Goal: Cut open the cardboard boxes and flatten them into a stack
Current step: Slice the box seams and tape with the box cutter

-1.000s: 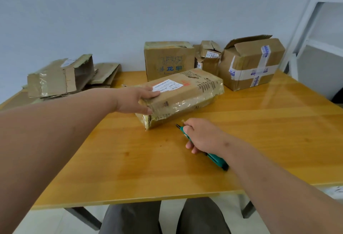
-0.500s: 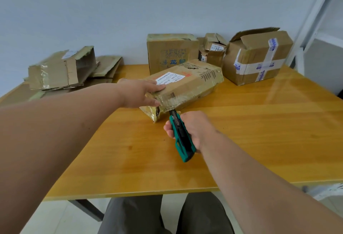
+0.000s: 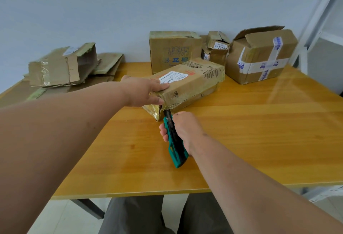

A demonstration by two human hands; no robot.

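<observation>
A long taped cardboard box [image 3: 193,83] with a white label lies tilted on the wooden table [image 3: 250,141]. My left hand [image 3: 146,91] presses on its near end, fingers over the top and front edge. My right hand [image 3: 182,131] grips a green utility knife [image 3: 173,141], whose blade tip touches the box's near end just below my left thumb. At the far left sits a pile of flattened cardboard [image 3: 105,65] with a partly collapsed box [image 3: 61,66] on top.
Against the back wall stand three more boxes: a printed one [image 3: 172,50], a small crushed one [image 3: 217,46] and a larger one [image 3: 259,55] with white tape and open flaps. A white metal shelf frame [image 3: 319,20] rises at the right. My knees show below the table's front edge.
My right hand turned the knife upright and brought its blade to the box's near end. My left hand stayed on the box, whose near end is now slightly raised.
</observation>
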